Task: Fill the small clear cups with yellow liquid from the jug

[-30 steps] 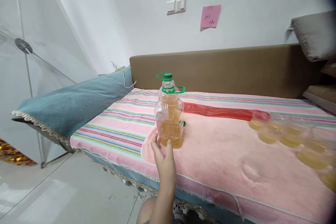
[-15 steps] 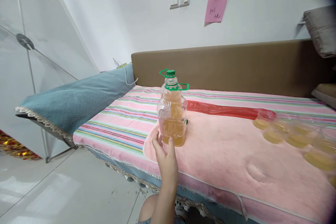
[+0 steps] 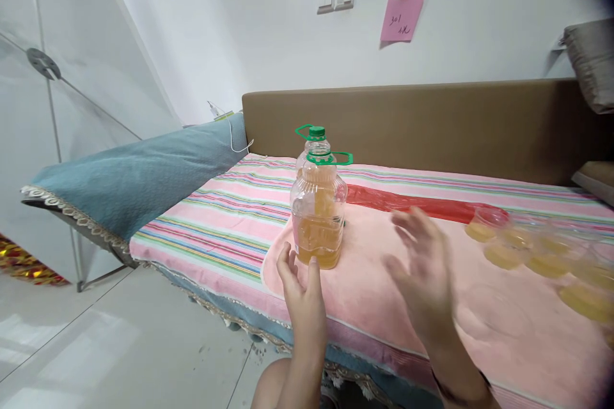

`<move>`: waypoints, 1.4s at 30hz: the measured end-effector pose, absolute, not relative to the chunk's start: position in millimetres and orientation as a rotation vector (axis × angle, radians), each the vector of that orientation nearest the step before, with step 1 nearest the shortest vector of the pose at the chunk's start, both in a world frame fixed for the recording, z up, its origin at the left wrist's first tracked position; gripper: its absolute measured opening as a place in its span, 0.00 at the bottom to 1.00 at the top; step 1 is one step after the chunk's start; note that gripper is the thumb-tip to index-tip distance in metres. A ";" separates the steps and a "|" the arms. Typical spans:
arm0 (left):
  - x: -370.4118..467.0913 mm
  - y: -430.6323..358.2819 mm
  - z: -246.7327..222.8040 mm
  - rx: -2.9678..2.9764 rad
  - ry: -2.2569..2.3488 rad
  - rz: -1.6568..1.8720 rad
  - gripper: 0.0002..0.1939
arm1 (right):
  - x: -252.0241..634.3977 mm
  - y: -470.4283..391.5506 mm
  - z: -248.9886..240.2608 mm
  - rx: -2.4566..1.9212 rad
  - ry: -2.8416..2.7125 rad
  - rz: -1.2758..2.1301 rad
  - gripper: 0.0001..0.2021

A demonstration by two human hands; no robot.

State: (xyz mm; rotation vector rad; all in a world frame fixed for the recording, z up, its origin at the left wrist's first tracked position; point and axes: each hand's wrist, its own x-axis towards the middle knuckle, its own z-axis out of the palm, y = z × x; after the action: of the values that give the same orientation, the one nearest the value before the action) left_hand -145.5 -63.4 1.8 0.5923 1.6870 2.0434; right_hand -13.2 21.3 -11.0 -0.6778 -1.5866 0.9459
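A clear plastic bottle, partly filled with yellow liquid and with a green ring handle at its neck, stands upright on the pink mat. Behind it is a second bottle with a green cap, mostly hidden. My left hand is just in front of the bottle's base, thumb and fingers apart, holding nothing. My right hand, somewhat blurred, hangs over the mat right of the bottle with its fingers spread and nothing in them.
Several clear cups of yellow liquid stand at the right. Left of them lies a long red plastic wrap. A faint clear round item rests on the pink mat. A brown backrest runs behind.
My right hand has come into view from the lower right, over the mat. My left hand has hardly moved, and the bottles stand as before. The view has shifted slightly.
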 end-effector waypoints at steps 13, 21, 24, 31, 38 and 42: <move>-142.2 -56.7 -1.6 0.552 1.610 2.018 0.25 | -106.5 92.9 -31.3 -0.491 -1.589 1.111 0.68; -141.8 -55.0 -0.6 0.724 1.632 2.052 0.27 | -98.6 71.0 -22.0 -0.465 -1.438 1.076 0.63; -146.3 -54.9 -0.6 0.756 1.630 2.106 0.26 | -78.6 57.1 -9.8 -0.437 -1.419 1.085 0.62; -145.3 -56.4 0.4 0.964 1.320 1.941 0.31 | -3.3 2.5 20.5 -0.507 -1.418 1.079 0.60; -113.8 -61.5 -1.0 1.227 0.793 1.412 0.41 | 80.2 -56.3 21.8 -0.638 -1.316 1.149 0.63; -88.5 -64.4 0.6 1.271 0.673 1.090 0.55 | 129.2 -83.4 5.3 -0.743 -1.221 1.232 0.65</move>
State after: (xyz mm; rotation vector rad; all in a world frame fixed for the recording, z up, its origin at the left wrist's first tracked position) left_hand -88.5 -64.4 0.6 1.2714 0.6727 1.0895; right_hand 129.2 -83.4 5.3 -0.7426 -1.2210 1.2323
